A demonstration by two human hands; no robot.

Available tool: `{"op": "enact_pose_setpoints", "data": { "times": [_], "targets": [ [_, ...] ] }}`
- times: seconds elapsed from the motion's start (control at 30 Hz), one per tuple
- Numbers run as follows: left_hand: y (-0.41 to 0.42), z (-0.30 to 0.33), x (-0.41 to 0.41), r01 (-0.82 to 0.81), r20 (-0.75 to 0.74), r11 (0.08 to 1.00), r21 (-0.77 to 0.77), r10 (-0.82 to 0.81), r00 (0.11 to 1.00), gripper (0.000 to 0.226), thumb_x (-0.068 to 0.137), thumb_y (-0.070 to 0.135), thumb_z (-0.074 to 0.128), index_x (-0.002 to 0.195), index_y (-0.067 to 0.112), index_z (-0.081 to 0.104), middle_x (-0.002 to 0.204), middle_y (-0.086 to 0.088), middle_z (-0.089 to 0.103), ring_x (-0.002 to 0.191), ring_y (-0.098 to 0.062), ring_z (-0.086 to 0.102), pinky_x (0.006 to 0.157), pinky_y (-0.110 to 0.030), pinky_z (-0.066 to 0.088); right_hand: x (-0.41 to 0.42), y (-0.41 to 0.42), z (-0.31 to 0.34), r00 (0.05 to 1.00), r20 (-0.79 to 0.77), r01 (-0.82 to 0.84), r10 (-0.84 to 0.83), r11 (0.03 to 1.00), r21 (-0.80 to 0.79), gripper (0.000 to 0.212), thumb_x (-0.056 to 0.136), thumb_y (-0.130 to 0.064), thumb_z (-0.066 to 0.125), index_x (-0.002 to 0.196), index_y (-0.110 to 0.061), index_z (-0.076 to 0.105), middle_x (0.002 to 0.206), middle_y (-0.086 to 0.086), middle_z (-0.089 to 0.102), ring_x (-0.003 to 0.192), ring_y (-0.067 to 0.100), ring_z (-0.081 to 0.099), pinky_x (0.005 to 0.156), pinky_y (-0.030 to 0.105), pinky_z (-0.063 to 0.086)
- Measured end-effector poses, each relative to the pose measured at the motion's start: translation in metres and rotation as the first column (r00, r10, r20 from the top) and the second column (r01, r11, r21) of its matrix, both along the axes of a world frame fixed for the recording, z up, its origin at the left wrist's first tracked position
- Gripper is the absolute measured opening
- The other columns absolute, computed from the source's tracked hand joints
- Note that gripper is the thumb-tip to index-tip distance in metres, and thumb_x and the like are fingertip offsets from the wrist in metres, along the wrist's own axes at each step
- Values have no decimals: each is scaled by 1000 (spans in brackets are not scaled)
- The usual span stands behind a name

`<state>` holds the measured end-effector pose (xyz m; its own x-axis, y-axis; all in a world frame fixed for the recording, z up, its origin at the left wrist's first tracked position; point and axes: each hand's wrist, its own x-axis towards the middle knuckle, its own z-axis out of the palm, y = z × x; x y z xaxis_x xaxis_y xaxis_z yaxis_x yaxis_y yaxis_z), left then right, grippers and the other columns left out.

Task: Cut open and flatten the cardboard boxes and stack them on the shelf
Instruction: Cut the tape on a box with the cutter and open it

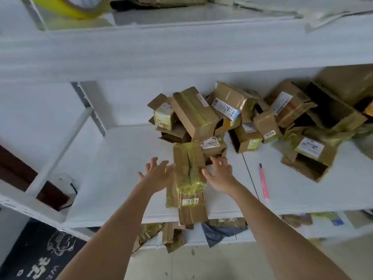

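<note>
Shelf (121, 178): white board, bare on its left half; its near edge runs below the hands.
Upper shelf (181, 51): crosses the whole view above the pile, blurred.
Box pile (252, 118): unflattened cardboard boxes heaped at the far right, cut off by the right frame edge.
Flattened box (188, 178): taped, lying lengthwise between the hands, its near end overhanging the shelf's edge.
Left hand (156, 175): fingers spread and straight, just left of the flattened box; whether they touch it is hard to make out.
Right hand (221, 174): fingers loose, thumb at the box's right edge, gripping nothing.
Pink cutter (264, 181): alone on the shelf, right of the hands.
Lower shelf (222, 237): mostly hidden, holding flattened cardboard.
</note>
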<state>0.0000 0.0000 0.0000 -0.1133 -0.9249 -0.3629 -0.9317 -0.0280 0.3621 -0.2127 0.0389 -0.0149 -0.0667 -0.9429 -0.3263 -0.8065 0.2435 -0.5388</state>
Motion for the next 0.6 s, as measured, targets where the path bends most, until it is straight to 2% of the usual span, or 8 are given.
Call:
{"op": "enact_pose_setpoints", "data": {
  "times": [0.17, 0.23, 0.27, 0.33, 0.37, 0.4, 0.5, 0.6],
  "targets": [
    [-29, -9, 2, 46, -141, 994, 102, -32, 990, 53, 103, 53, 25, 143, 26, 46, 157, -6, 17, 147, -28, 10, 117, -52, 18, 18, -6, -7, 995, 63, 74, -77, 996, 51, 50, 106, -42, 33, 138, -7, 47, 146, 17, 35, 141, 30, 21, 112, 39, 22],
    [-33, -8, -4, 69, -213, 992, 108, -44, 976, 49, 105, 45, 30, 126, 12, 59, 146, -11, 36, 145, -27, 15, 114, -44, 22, 23, -8, -9, 987, 115, 112, -115, 993, 27, 46, 105, -41, 38, 132, -8, 54, 136, 16, 45, 135, 31, 32, 109, 38, 28],
    [-36, -7, -7, 49, -253, 994, 99, -23, 967, 44, 105, 42, 34, 107, 10, 65, 134, -13, 45, 140, -26, 26, 109, -41, 28, 25, -9, -9, 979, 152, 139, -139, 990, 7, 45, 104, -42, 41, 130, -9, 56, 133, 15, 48, 130, 29, 40, 109, 38, 35],
    [-39, -7, -8, -32, -367, 998, 59, 52, 929, 44, 102, 40, 44, 69, 13, 54, 94, -10, 54, 99, -22, 56, 80, -32, 45, 27, -10, -11, 957, 232, 183, -174, 983, -18, 41, 102, -41, 46, 131, -13, 56, 130, 11, 51, 123, 25, 50, 105, 40, 43],
    [-40, -6, -8, -78, -423, 995, 54, 94, 901, 48, 101, 41, 48, 62, 13, 44, 76, -4, 48, 72, -17, 54, 62, -28, 42, 26, -9, -12, 941, 281, 203, -188, 979, -28, 40, 102, -40, 48, 132, -15, 55, 129, 8, 54, 119, 23, 54, 102, 37, 46],
    [-41, -5, -6, -99, -458, 994, 55, 114, 881, 49, 99, 42, 50, 61, 13, 40, 67, -1, 42, 58, -14, 46, 55, -25, 34, 25, -9, -12, 918, 338, 232, -206, 972, -37, 39, 101, -39, 50, 133, -17, 54, 127, 5, 57, 114, 19, 58, 95, 33, 50],
    [-42, -6, -1, -93, -549, 989, 117, 142, 824, 42, 97, 45, 53, 74, 10, 50, 77, -3, 51, 71, -18, 53, 72, -27, 44, 18, -6, -12, 857, 429, 356, -284, 930, -95, 28, 99, -29, 57, 124, -16, 60, 108, -4, 65, 93, 9, 63, 75, 18, 49],
    [-41, -3, 2, -132, -655, 954, 269, 282, 702, 41, 94, 44, 60, 80, 7, 67, 98, -6, 71, 95, -22, 68, 90, -36, 55, 6, -5, -6, 804, 482, 464, -348, 874, -143, 12, 97, -15, 60, 104, -19, 68, 95, -7, 68, 88, 10, 64, 73, 18, 46]
  ]
}}
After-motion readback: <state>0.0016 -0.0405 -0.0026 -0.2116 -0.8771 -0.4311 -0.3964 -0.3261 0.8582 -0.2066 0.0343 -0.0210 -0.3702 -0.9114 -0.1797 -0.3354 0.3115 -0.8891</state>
